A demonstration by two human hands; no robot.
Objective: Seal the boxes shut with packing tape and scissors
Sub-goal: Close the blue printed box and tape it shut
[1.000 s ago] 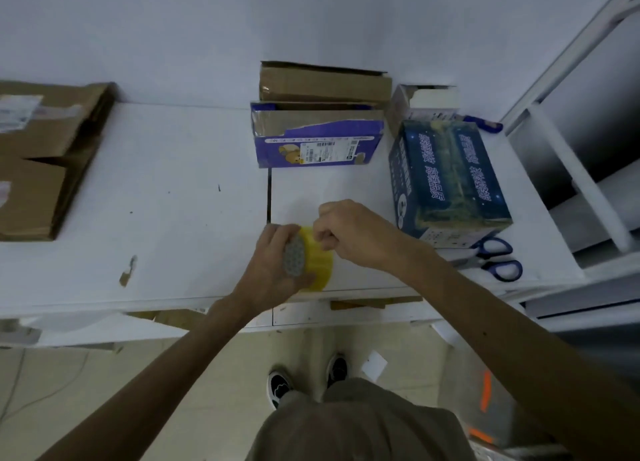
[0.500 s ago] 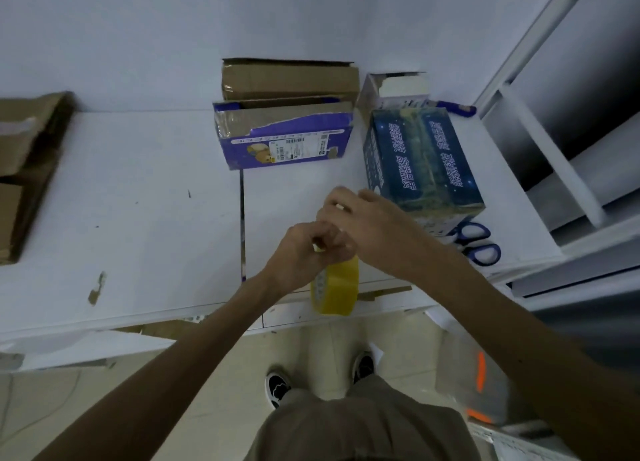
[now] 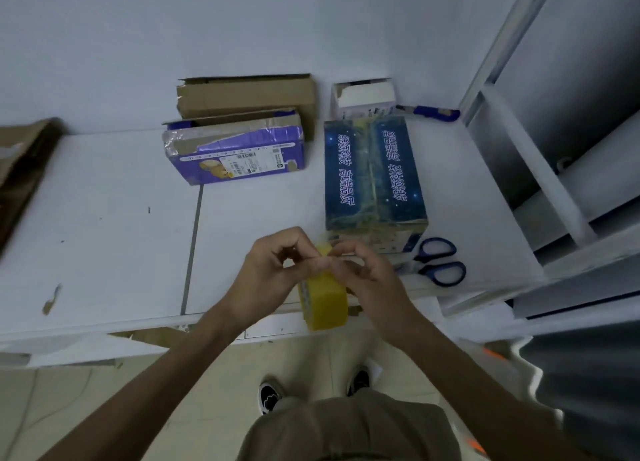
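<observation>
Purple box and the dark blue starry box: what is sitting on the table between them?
Nothing. In the head view, only bare white tabletop shows between the purple cardboard box and the dark blue starry cardboard box.

Tape (image 3: 325,304) between left hand (image 3: 273,273), right hand (image 3: 369,273)

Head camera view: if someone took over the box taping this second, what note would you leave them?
The left hand and right hand both pinch the top of the yellow tape roll, apparently picking at its end.
The scissors lie beside the dark blue box, which looks taped along its seam.
To do: purple box, brown box and small white box look unsealed.
</observation>
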